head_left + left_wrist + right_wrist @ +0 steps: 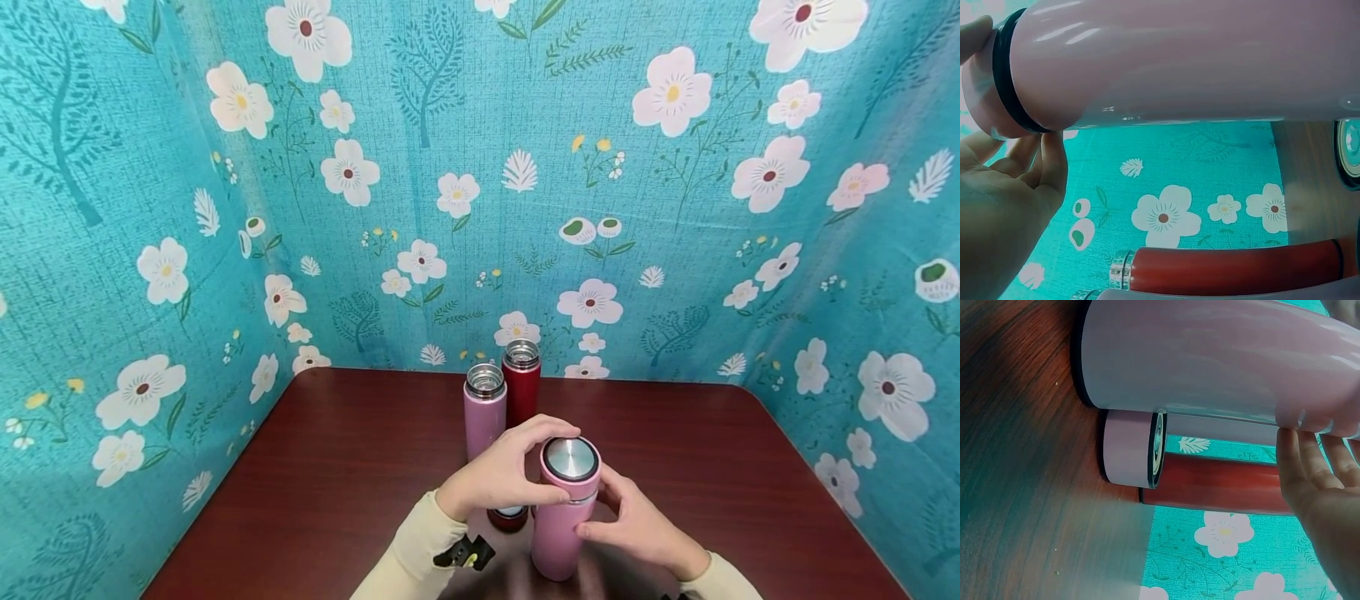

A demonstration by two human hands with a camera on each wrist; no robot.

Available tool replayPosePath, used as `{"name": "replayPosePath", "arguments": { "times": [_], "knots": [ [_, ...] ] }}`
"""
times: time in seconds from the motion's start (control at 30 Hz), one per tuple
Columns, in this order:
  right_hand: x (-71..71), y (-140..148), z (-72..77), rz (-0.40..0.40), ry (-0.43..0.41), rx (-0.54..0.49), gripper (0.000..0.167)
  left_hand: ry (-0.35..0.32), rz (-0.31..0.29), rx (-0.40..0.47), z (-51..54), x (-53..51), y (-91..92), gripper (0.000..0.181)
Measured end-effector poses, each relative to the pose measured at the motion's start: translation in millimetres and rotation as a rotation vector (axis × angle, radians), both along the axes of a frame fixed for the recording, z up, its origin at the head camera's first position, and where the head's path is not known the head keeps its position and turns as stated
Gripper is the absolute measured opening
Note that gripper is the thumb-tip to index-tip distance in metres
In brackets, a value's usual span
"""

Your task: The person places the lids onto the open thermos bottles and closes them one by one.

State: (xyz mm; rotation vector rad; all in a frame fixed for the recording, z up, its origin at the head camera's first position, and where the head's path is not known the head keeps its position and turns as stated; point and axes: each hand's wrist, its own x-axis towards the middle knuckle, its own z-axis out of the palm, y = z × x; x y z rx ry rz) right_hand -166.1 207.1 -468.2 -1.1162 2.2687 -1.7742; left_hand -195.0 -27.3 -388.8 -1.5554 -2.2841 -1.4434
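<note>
A pink thermos bottle (557,537) stands upright near the front of the table, its pink lid (572,461) with a silver top seated on the neck. Thumb and fingers of my left hand (501,473) grip that lid from the left. From the right, my right hand (637,525) holds the upper body of the bottle, thumb in front and fingers behind. In the left wrist view, fingers of the left hand (1007,187) curve around the lid end. The right wrist view shows the right hand (1322,487) against the pink body (1197,362).
Behind stand a lidless pink bottle (485,417) and a lidless red bottle (522,387), steel necks showing. A dark red lid (508,520) lies on the brown table (360,467) beside the held bottle. A loose pink lid (1129,447) appears in the right wrist view. Flowered turquoise cloth (480,208) surrounds the table.
</note>
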Motion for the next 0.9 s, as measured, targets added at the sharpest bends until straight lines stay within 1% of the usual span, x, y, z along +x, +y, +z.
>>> {"name": "replayPosePath", "arguments": {
  "times": [0.1,0.13,0.2,0.27,0.37,0.47,0.53,0.6,0.7,0.77,0.83,0.87,0.9],
  "knots": [
    [0.5,0.0,-0.3,-0.003,0.013,0.0,0.073,-0.009,0.001,0.012,-1.5,0.7,0.2,0.062],
    [0.8,0.0,-0.2,-0.004,0.009,-0.002,0.073,-0.022,0.005,0.02,-2.1,1.2,0.5,0.063],
    [1.4,0.0,-0.1,-0.006,-0.003,-0.004,0.073,-0.026,0.027,0.034,-3.9,2.2,0.9,0.063],
    [1.7,-0.1,0.1,-0.005,-0.016,-0.007,0.073,-0.063,0.052,0.054,-6.1,3.5,1.2,0.063],
    [1.8,-0.2,0.2,-0.005,-0.028,-0.01,0.073,-0.081,0.093,0.071,-10.5,5.0,1.0,0.062],
    [1.9,-0.2,0.2,-0.007,-0.026,-0.011,0.072,-0.107,0.107,0.089,-14.1,6.2,0.8,0.062],
    [2.0,-0.1,-0.2,-0.011,-0.021,-0.009,0.072,-0.098,0.113,0.098,-16.0,6.5,0.9,0.061],
    [2.2,0.0,-0.5,-0.016,-0.022,-0.007,0.072,-0.103,0.12,0.106,-17.4,7.0,1.3,0.062],
    [2.1,0.0,-1.2,-0.021,-0.01,-0.005,0.072,-0.072,0.143,0.112,-18.6,7.5,2.6,0.063],
    [1.9,-0.2,-1.5,-0.021,-0.005,-0.007,0.073,-0.069,0.154,0.116,-18.6,8.1,3.5,0.065],
    [1.5,-0.4,-1.9,-0.02,0.009,-0.007,0.074,-0.042,0.162,0.118,-18.4,8.1,4.3,0.064],
    [1.3,-0.4,-2.0,-0.018,0.01,-0.008,0.074,-0.047,0.161,0.12,-18.2,8.1,4.4,0.064],
    [1.1,-0.5,-2.2,-0.017,0.011,-0.009,0.074,-0.065,0.155,0.124,-18.1,8.1,4.5,0.063]
  ]
}}
